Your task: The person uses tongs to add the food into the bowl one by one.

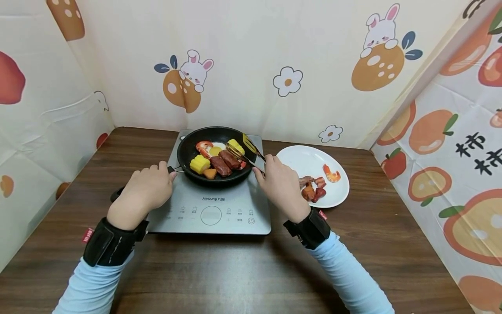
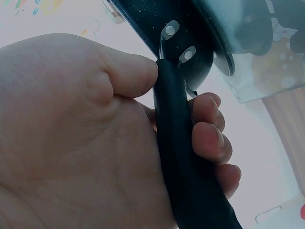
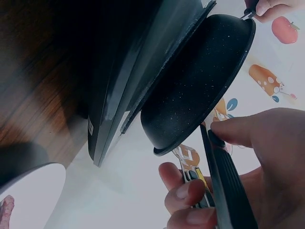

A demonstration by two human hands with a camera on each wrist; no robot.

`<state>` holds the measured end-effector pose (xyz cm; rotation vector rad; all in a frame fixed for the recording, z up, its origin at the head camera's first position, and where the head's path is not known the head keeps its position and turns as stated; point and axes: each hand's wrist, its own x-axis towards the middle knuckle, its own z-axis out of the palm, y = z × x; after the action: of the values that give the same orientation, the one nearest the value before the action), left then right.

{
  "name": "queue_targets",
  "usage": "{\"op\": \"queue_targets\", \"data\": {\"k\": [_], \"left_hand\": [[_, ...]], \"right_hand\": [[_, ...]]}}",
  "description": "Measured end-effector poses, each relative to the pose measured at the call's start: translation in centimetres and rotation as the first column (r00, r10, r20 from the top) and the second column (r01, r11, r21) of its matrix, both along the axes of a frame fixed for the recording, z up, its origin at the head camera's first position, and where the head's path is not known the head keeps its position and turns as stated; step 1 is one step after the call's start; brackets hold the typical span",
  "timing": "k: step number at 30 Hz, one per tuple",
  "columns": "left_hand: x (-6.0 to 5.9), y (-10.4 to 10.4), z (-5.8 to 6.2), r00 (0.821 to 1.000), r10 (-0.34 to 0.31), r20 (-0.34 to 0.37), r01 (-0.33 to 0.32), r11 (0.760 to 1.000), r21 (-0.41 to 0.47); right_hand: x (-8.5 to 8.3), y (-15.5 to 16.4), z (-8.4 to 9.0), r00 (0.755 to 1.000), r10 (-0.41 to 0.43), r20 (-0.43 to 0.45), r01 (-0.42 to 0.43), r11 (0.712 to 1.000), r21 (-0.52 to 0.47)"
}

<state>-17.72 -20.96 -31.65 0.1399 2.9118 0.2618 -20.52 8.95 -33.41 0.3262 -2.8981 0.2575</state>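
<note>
My left hand grips the black handle of a frying pan, fingers curled round it. The pan sits on a silver induction cooktop. In it lie corn pieces, a fried egg, sausage pieces, a shrimp and an orange chunk. My right hand holds kitchen tongs with black grips. The tong tips stand on either side of the far corn piece; I cannot tell whether they pinch it.
Right of the cooktop, a white plate holds a shrimp and several meat pieces. All stands on a brown wooden table. Printed cloth hangs behind and on both sides.
</note>
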Motion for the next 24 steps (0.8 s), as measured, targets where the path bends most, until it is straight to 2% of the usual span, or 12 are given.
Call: {"op": "queue_targets", "data": {"k": [17, 24], "left_hand": [[-0.02, 0.03, -0.03, 1.000, 0.006, 0.001, -0.006, 1.000, 0.000], [-0.07, 0.05, -0.03, 1.000, 0.008, 0.004, -0.008, 1.000, 0.002]], "right_hand": [[-0.24, 0.48, 0.64, 0.986, -0.045, 0.163, 0.053, 0.998, -0.045], [-0.21, 0.90, 0.79, 0.983, -0.051, 0.179, 0.061, 0.997, -0.049]]}}
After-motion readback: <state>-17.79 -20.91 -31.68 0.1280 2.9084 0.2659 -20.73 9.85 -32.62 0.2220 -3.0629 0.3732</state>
